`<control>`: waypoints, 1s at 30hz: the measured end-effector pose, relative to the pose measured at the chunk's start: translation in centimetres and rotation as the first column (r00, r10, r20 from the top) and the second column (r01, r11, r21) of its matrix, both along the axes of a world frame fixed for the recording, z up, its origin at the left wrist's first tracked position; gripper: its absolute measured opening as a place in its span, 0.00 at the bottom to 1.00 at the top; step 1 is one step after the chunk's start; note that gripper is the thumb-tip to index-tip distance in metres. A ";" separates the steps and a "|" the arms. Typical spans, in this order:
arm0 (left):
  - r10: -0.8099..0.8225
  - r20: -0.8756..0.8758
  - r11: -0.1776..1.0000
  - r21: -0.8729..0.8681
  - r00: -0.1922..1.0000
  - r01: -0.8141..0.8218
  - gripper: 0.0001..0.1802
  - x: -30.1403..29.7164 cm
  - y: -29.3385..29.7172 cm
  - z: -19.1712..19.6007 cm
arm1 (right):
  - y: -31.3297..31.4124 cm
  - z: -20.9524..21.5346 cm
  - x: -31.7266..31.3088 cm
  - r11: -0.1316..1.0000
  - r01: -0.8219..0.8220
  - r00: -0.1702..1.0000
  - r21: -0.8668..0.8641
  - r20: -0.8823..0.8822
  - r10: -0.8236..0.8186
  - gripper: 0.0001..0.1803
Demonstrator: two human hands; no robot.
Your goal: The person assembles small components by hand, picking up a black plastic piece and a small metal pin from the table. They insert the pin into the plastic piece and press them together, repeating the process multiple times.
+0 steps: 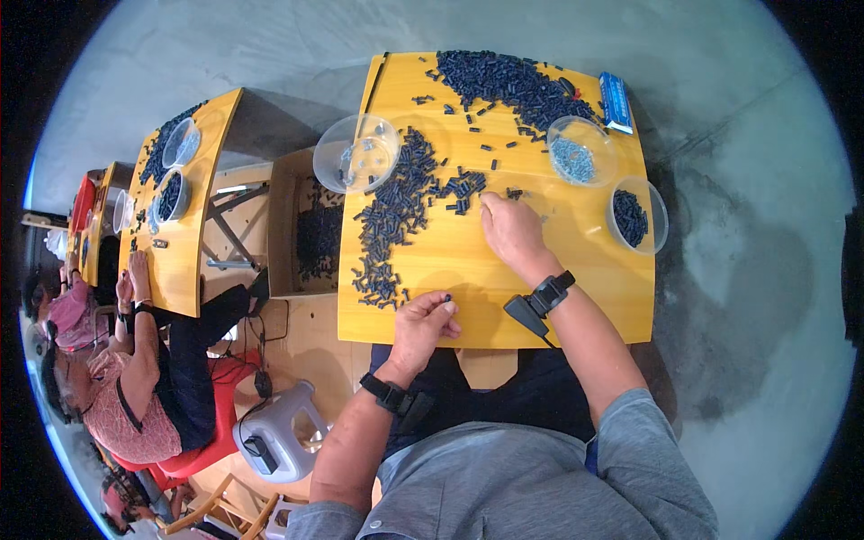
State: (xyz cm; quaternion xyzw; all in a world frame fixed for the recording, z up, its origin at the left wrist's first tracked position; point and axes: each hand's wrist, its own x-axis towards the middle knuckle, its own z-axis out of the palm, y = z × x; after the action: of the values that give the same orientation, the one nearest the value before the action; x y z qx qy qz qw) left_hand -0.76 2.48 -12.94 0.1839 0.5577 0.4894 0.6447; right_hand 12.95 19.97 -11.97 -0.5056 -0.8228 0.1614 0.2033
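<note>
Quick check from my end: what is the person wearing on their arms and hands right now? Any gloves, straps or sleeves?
No gloves: both hands are bare. The left hand has a black strap band at its wrist. The right hand has a similar black wrist band, with a small black wedge-shaped device hanging off it. Short grey sleeves cover the upper arms only; the forearms are uncovered.

My right hand (511, 227) covers whatever its fingers pinch beside the dark pieces (396, 211). The clear bowl's (573, 149) small contents are too tiny to identify.
</note>
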 end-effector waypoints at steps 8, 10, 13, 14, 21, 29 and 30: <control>0.076 0.051 0.997 0.010 0.996 -0.076 0.07 0.3 -0.2 -0.4 | -0.3 -1.4 0.5 0.999 0.021 0.998 0.046 0.065 -0.024 0.06; 0.090 -0.020 0.996 0.022 0.996 -0.090 0.08 0.7 -0.2 0.1 | -1.1 -1.3 1.4 0.998 -0.017 1.000 0.063 -0.017 0.018 0.06; 0.089 -0.085 0.993 0.084 0.992 -0.081 0.08 1.3 -0.4 0.6 | -2.4 0.1 2.2 0.979 -0.081 0.909 -0.188 -0.417 -0.005 0.04; 0.101 -0.099 0.991 0.099 0.990 -0.091 0.08 1.2 -0.6 1.0 | -3.3 1.1 2.2 0.918 -0.138 0.840 -0.371 -0.535 -0.090 0.03; 0.031 -0.063 0.964 0.266 0.998 -0.013 0.08 1.3 -0.3 5.6 | -7.1 7.1 4.0 0.679 -0.372 0.759 -0.633 -0.629 -0.170 0.05; -0.023 -0.099 0.939 0.340 0.995 0.056 0.06 1.7 -1.3 8.1 | -9.8 11.9 4.3 0.660 -0.527 0.707 -0.536 -0.707 -0.009 0.04; -0.029 -0.121 0.942 0.330 0.992 0.068 0.06 1.8 -1.5 8.3 | -9.9 12.2 4.3 0.661 -0.547 0.702 -0.514 -0.712 0.027 0.04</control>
State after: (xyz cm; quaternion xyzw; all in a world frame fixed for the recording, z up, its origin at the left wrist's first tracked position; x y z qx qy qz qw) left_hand 1.00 1.02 -4.66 0.3317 0.4981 0.5493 0.5833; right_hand 17.28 10.09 0.20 -0.3065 -0.6487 0.6542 0.2394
